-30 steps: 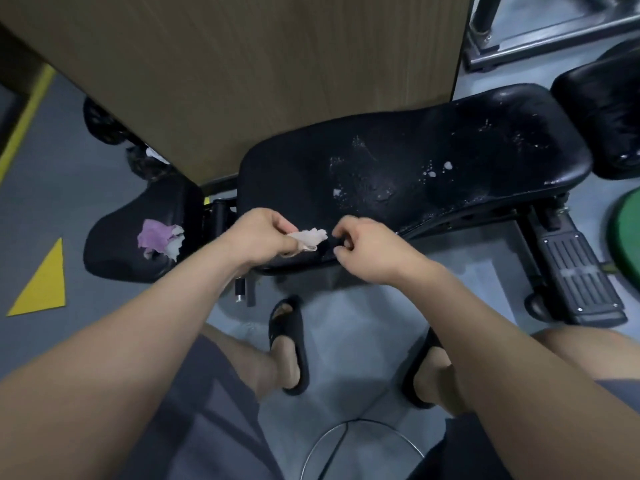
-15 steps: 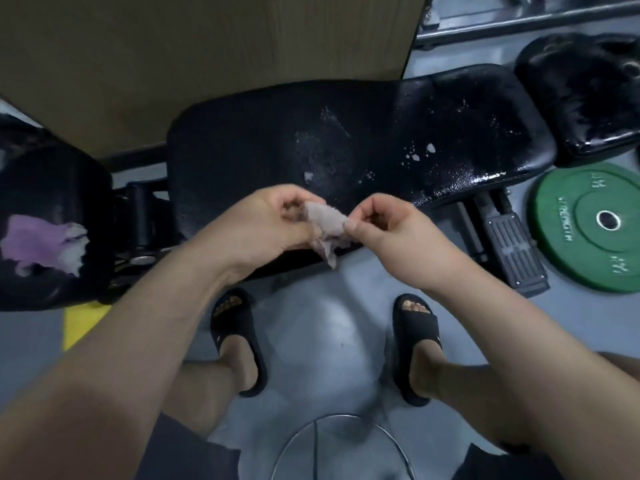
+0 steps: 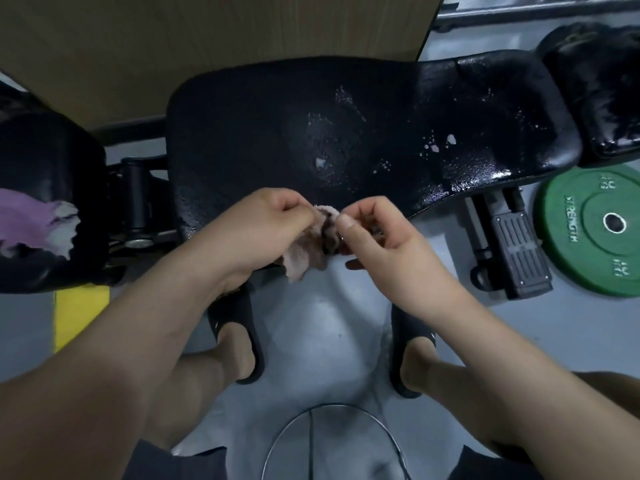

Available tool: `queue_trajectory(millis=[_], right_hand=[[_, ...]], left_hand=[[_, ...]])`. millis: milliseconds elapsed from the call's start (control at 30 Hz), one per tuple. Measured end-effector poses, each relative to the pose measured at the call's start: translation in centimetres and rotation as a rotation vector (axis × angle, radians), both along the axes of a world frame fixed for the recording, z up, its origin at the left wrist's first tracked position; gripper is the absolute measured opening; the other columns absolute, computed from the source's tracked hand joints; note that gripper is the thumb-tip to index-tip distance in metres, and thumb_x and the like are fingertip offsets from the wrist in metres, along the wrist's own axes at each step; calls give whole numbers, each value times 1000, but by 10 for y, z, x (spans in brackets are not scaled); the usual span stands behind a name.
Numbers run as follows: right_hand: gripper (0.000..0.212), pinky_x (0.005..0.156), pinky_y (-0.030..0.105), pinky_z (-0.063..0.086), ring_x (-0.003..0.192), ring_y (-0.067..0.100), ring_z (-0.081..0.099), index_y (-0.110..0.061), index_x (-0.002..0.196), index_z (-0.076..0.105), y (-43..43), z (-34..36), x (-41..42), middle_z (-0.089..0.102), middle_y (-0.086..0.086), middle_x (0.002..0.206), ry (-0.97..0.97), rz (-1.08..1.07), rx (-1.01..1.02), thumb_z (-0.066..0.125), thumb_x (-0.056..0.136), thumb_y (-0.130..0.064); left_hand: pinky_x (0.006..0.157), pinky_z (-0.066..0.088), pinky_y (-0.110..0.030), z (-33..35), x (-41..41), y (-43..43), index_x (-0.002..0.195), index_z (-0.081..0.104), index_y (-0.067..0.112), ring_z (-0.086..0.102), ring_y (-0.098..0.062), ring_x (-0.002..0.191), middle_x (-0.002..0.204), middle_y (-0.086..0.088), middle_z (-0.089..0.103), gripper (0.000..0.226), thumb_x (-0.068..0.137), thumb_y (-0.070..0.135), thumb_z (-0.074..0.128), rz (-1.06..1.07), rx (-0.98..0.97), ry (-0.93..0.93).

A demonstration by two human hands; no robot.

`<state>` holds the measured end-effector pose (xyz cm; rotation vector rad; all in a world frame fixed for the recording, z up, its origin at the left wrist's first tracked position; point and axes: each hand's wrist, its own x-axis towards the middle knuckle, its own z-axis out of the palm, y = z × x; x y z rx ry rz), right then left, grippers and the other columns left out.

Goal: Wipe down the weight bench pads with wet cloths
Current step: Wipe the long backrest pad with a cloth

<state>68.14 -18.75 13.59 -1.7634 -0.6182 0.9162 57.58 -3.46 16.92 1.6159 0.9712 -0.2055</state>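
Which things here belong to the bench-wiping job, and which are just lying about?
Job: crumpled pale cloth, pinched by left hand and right hand; long black bench pad; purple cloth on black seat pad.
Lying about: round green weight plate; brown wooden panel; yellow floor marking.

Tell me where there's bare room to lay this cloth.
The left half of the long pad, between its left edge and the wet middle, is bare; so is the grey floor between the slippers. Crowded: seat pad holds a purple cloth; green plate and footplate fill the floor at right.
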Motion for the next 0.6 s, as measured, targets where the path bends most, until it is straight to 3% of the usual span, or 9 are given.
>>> queue_trajectory(millis=[67, 133, 200, 300, 400, 500, 567, 600], right_hand=[[8, 72, 42, 59, 81, 30, 67, -22, 101, 63, 5, -3, -1, 69, 8, 89, -10, 26, -3, 67, 98, -28], [3, 65, 35, 52, 69, 21, 62, -14, 97, 65, 7, -7, 3, 66, 12, 77, -15, 9, -4, 65, 100, -16], [4, 63, 40, 48, 65, 24, 56, -14, 96, 64, 8, -12, 7, 58, 19, 72, 43, -71, -8, 65, 99, -13], [11, 55, 34, 47, 58, 22, 54, -13, 96, 62, 10, -15, -2, 58, 10, 67, 156, -139, 6, 68, 98, -22], [24, 46, 23, 46, 54, 13, 52, -4, 104, 57, 10, -17, -20, 59, -7, 65, 176, -69, 7, 76, 92, -15], [24, 49, 18, 45, 55, 5, 51, -14, 99, 56, 9, -25, -22, 53, -1, 73, 132, -96, -61, 75, 90, -3], [25, 55, 25, 47, 60, 10, 52, -19, 92, 59, 9, -28, -15, 55, -3, 71, 86, -123, -64, 68, 90, 4], [25, 58, 28, 47, 62, 12, 53, -20, 90, 61, 8, -28, -11, 58, -5, 71, 32, -137, -74, 65, 89, 5]], left_hand=[[65, 48, -35, 1, 1, 1, 95, 69, 5, 62, -21, 70, 73, -9, 67, 20, 93, 21, 56, 20, -39, 2], [64, 41, -35, -1, -2, 7, 92, 67, 3, 53, -15, 67, 70, -3, 58, 23, 92, 23, 55, -15, 5, 31], [63, 41, -33, -2, -4, 9, 86, 70, 12, 53, -13, 64, 67, 1, 59, 20, 91, 27, 57, -42, 42, 64], [68, 49, -33, -8, -5, 4, 87, 75, 17, 62, -15, 68, 74, -2, 72, 18, 95, 24, 60, -5, 16, 50], [70, 56, -34, -9, -2, -1, 100, 70, -4, 67, -28, 76, 84, -18, 72, 27, 100, 13, 49, 78, -288, 4], [81, 60, -35, -9, -1, 4, 110, 69, -2, 75, -27, 95, 102, -16, 77, 33, 104, 23, 48, 133, -481, 1], [88, 60, -38, -15, -1, 9, 107, 74, 8, 74, -21, 101, 104, -9, 78, 32, 103, 28, 49, 74, -398, 36], [92, 59, -39, -18, -1, 13, 103, 77, 15, 73, -18, 102, 103, -2, 78, 30, 100, 30, 51, 18, -263, 66]])
